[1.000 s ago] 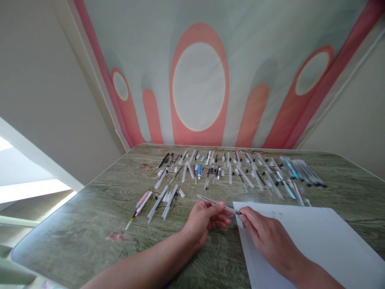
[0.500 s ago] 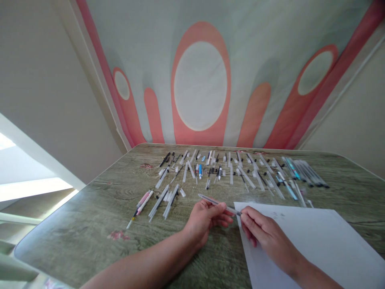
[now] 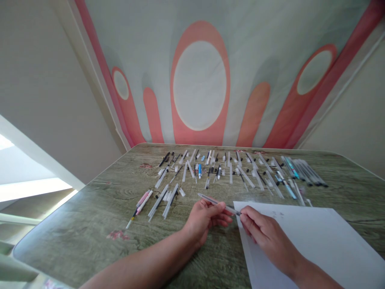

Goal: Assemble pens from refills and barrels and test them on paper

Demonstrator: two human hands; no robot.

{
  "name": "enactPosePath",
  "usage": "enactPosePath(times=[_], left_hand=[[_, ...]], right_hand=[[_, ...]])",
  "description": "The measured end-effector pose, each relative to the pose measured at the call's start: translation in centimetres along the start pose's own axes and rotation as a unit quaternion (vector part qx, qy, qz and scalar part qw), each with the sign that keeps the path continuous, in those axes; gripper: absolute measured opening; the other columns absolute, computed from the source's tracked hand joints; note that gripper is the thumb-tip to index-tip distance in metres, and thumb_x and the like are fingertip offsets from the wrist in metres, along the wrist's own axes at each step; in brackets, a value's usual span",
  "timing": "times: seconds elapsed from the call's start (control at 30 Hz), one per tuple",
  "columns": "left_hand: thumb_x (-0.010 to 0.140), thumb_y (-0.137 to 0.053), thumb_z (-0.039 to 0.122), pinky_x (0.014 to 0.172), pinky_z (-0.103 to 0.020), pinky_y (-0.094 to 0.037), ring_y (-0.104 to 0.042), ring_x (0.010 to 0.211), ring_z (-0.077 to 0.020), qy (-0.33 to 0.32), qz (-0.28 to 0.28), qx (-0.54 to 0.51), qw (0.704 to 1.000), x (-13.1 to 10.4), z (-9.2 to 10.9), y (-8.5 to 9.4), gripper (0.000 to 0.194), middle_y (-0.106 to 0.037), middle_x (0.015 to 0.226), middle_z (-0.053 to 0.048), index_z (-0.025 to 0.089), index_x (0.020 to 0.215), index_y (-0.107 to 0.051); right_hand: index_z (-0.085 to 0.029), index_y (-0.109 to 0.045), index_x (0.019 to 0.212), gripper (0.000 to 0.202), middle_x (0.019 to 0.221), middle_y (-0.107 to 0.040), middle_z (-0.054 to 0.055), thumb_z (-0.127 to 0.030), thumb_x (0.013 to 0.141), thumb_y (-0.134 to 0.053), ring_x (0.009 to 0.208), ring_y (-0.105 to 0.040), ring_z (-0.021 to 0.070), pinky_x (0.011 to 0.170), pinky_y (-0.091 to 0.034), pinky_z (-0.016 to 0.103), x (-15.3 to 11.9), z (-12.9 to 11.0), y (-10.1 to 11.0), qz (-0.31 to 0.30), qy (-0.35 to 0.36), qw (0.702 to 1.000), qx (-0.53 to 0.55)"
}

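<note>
Both of my hands are on one clear-barrelled pen (image 3: pixel 206 197), above the table near the paper's left corner. My left hand (image 3: pixel 207 218) grips its barrel between thumb and fingers, and the end of the pen juts out to the upper left. With thumb and forefinger pinched, my right hand (image 3: pixel 266 235) holds the dark end, mostly hidden by those fingers. A large white sheet of paper (image 3: pixel 319 241) lies under my right hand, with a few small faint marks near its top edge.
Pen barrels, refills and caps lie in rows across the wood-patterned table (image 3: pixel 75 224). Pink and white pens (image 3: pixel 144 200) are at the left, beside clear barrels (image 3: pixel 158 202). Several dark-ended clear pens (image 3: pixel 309 170) sit side by side at right. Behind stands a pink-patterned wall covering (image 3: pixel 200 138).
My right fingers have shifted very slightly at the pen's dark end. Otherwise both hands keep their hold, and the things on the table stay where they were.
</note>
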State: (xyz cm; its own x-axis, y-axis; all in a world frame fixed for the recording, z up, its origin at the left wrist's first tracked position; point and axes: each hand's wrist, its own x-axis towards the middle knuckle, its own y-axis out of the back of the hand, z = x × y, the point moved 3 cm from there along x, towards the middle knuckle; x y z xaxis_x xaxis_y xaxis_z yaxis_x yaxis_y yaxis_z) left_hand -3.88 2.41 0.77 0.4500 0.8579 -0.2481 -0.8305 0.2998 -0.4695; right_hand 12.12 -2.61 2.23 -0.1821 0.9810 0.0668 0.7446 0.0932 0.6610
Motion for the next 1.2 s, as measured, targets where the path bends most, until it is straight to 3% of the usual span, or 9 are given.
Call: enactPosePath(times=[0.33,0.43,0.53,0.63,0.73,0.87,1.2], left_hand=[[0.069,-0.072,0.034,0.054,-0.021,-0.047,-0.065,0.060,-0.0148,-0.002,0.009,0.000,1.000,-0.04,0.42,-0.28,0.028,-0.070,0.077,-0.013,0.008,0.074,-0.062],[0.070,-0.071,0.035,0.055,-0.022,-0.047,-0.065,0.060,-0.0148,-0.001,0.005,0.001,1.000,-0.02,0.39,-0.25,0.029,-0.070,0.079,-0.013,0.008,0.074,-0.062],[0.073,-0.068,0.036,0.055,-0.022,-0.047,-0.065,0.060,-0.0147,-0.003,-0.001,0.001,1.000,0.02,0.28,-0.14,0.029,-0.070,0.081,-0.014,0.008,0.076,-0.063],[0.074,-0.067,0.037,0.056,-0.023,-0.048,-0.065,0.061,-0.0152,-0.001,0.001,-0.003,1.000,0.05,0.16,0.03,0.029,-0.070,0.080,-0.013,0.008,0.077,-0.063],[0.073,-0.068,0.038,0.055,-0.023,-0.048,-0.065,0.061,-0.0157,0.007,0.000,-0.004,1.000,0.03,0.05,0.08,0.031,-0.070,0.079,-0.013,0.008,0.077,-0.063],[0.072,-0.068,0.038,0.055,-0.023,-0.048,-0.065,0.060,-0.0156,0.010,-0.001,-0.003,1.000,0.00,0.04,0.02,0.031,-0.069,0.077,-0.013,0.007,0.075,-0.063],[0.070,-0.071,0.035,0.055,-0.023,-0.047,-0.064,0.059,-0.0153,0.011,0.005,-0.001,1.000,-0.07,0.18,-0.16,0.029,-0.069,0.074,-0.011,0.008,0.073,-0.060]], right_hand=[[-0.020,-0.043,0.070,0.039,0.059,-0.047,-0.005,-0.051,0.092,-0.032,0.049,-0.045,0.0098,0.052,-0.038,0.021,0.29,0.16,-0.40,-0.054,-0.058,0.979,0.188],[-0.021,-0.044,0.070,0.038,0.060,-0.050,-0.004,-0.048,0.093,-0.031,0.051,-0.048,0.0107,0.053,-0.039,0.022,0.23,0.16,-0.35,-0.046,-0.045,0.985,0.158],[-0.022,-0.046,0.076,0.032,0.060,-0.051,-0.004,-0.044,0.094,-0.032,0.053,-0.051,0.0129,0.055,-0.039,0.023,0.13,0.34,-0.16,0.005,-0.009,0.999,0.039],[-0.024,-0.049,0.084,0.024,0.063,-0.054,-0.003,-0.039,0.094,-0.033,0.056,-0.054,0.0149,0.057,-0.039,0.025,0.06,0.52,-0.11,0.044,0.035,0.996,-0.069],[-0.024,-0.050,0.088,0.023,0.066,-0.057,-0.001,-0.036,0.095,-0.031,0.058,-0.056,0.0158,0.058,-0.039,0.026,0.05,0.59,-0.13,0.051,0.057,0.991,-0.111],[-0.024,-0.049,0.091,0.023,0.069,-0.059,-0.001,-0.036,0.096,-0.030,0.060,-0.057,0.0159,0.059,-0.039,0.026,0.10,0.45,-0.08,0.049,0.062,0.990,-0.118],[-0.023,-0.043,0.072,0.031,0.058,-0.047,-0.005,-0.040,0.095,-0.032,0.054,-0.048,0.0124,0.054,-0.036,0.023,0.05,-0.13,0.14,0.002,0.011,1.000,-0.014]])
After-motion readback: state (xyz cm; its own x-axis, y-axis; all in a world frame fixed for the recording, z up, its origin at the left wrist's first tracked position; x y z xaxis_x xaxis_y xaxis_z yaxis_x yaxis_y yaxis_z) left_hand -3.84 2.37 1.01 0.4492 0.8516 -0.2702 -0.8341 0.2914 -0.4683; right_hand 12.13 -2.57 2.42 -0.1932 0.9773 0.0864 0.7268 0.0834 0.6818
